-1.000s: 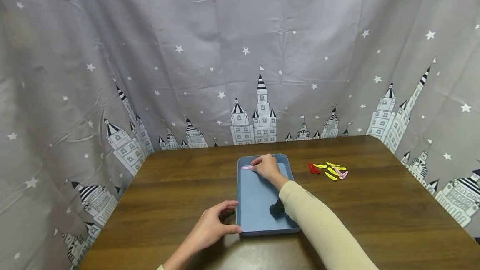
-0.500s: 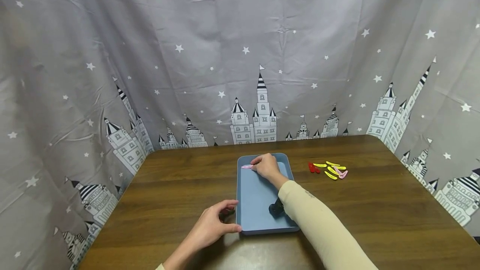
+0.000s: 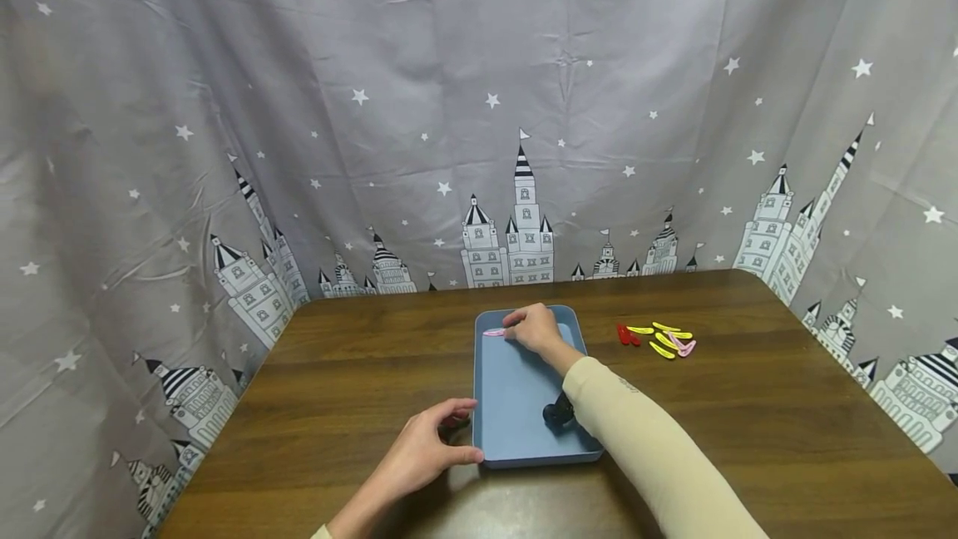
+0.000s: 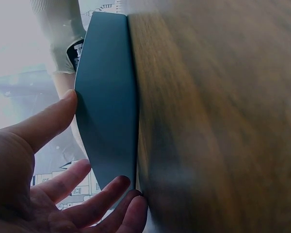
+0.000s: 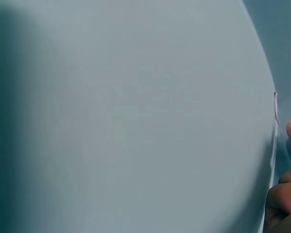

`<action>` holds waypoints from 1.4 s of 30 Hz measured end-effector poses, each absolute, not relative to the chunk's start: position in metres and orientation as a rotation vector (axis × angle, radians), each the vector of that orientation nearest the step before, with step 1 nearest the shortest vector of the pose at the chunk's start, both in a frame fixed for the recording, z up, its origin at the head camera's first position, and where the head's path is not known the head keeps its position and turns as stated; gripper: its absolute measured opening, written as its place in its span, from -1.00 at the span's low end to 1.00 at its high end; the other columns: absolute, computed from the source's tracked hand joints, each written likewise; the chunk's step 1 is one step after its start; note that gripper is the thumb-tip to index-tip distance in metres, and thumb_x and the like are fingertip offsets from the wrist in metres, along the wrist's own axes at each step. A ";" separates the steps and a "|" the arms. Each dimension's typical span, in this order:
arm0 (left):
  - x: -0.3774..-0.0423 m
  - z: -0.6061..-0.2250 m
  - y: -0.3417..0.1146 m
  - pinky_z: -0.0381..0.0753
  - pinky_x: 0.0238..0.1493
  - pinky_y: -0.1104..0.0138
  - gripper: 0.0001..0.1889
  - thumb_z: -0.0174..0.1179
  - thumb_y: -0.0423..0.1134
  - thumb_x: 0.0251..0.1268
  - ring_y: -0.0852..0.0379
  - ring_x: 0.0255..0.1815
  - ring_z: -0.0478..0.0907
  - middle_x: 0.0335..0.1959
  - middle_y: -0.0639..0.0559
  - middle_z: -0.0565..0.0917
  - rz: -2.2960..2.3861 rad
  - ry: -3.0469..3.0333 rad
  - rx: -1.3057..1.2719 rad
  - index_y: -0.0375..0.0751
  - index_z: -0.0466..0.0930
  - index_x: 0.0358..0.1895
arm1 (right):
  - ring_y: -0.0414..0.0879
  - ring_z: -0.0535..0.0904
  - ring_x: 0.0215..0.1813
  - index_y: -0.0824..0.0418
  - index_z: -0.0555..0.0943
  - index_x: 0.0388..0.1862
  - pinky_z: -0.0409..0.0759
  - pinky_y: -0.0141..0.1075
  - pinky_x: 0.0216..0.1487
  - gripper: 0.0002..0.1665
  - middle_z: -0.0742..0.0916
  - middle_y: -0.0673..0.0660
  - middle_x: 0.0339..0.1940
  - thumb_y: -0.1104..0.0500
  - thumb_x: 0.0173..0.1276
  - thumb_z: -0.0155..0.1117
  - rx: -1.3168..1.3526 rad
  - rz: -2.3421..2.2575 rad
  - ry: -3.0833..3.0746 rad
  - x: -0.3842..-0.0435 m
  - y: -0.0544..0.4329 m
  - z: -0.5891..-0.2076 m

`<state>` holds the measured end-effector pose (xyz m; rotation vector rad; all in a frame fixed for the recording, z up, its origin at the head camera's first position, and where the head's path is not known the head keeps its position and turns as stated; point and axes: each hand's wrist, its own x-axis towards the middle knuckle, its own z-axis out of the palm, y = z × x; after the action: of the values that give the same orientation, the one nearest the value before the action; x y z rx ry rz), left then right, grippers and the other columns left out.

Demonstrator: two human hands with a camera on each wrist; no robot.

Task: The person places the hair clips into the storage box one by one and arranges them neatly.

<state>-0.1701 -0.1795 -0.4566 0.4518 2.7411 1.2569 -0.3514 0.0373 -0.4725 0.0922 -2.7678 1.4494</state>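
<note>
A pink hair clip (image 3: 494,332) lies crosswise at the far left end of the blue tray (image 3: 516,406). My right hand (image 3: 535,329) reaches into the tray and pinches the clip's right end with thumb and forefinger. In the right wrist view the hand (image 5: 286,199) is cut off at the right edge, and the clip (image 5: 276,108) appears as a thin pink line close to a fingertip. My left hand (image 3: 427,447) rests at the tray's near left side, fingers spread. The left wrist view has its thumb touching the rim of the tray (image 4: 106,97) and its fingertips beside the wall.
Right of the tray, on the wooden table (image 3: 359,364), lie red hair clips (image 3: 627,336), several yellow hair clips (image 3: 663,341) and a pink hair clip (image 3: 681,345). A black wrist camera (image 3: 557,412) hangs over the tray. A grey curtain (image 3: 419,123) hangs behind the table.
Both hands stay almost where they were, and the pink clip keeps its place in the tray. The right forearm has shifted very slightly to the right.
</note>
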 end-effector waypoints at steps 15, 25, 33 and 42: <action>-0.170 -0.457 -0.179 0.53 0.10 -0.03 -0.30 0.56 0.03 -0.03 -0.09 0.13 0.62 0.05 -0.05 0.71 1.261 2.751 0.457 -0.04 0.59 0.26 | 0.13 0.55 0.26 0.23 0.80 -0.13 0.51 0.00 0.17 -0.78 0.73 0.20 0.15 0.26 0.23 0.47 0.092 1.671 -2.753 -0.335 0.050 -0.443; -0.169 -0.457 -0.180 0.51 0.13 -0.05 -0.30 0.56 0.04 -0.02 -0.10 0.15 0.61 0.08 -0.06 0.70 1.249 2.746 0.448 -0.02 0.58 0.27 | -0.19 0.12 -0.70 0.20 0.79 -0.08 0.08 -0.34 -0.66 -0.72 0.78 0.12 -0.26 0.21 0.21 0.50 0.047 1.794 -2.766 -0.330 0.065 -0.420; -0.169 -0.457 -0.179 0.50 0.14 -0.04 -0.29 0.56 0.04 -0.03 -0.08 0.16 0.61 0.08 -0.03 0.70 1.244 2.755 0.441 -0.01 0.58 0.27 | -0.18 0.07 -0.75 0.11 0.79 -0.15 0.07 -0.35 -0.68 -0.82 0.77 0.12 -0.05 0.17 0.25 0.48 0.048 1.806 -2.750 -0.316 0.083 -0.403; -0.168 -0.456 -0.179 0.49 0.16 -0.06 -0.29 0.56 0.05 -0.04 -0.07 0.16 0.61 0.07 -0.03 0.70 1.253 2.751 0.445 -0.01 0.58 0.26 | -0.21 0.28 -0.55 0.11 0.80 -0.12 0.26 -0.32 -0.54 -0.79 0.74 0.13 0.08 0.11 0.27 0.46 0.056 1.766 -2.748 -0.302 0.111 -0.393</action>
<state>-0.1682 -0.1791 -0.4565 0.4448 2.7507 1.2527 -0.3019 0.1108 -0.3925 0.0556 -2.7481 1.7663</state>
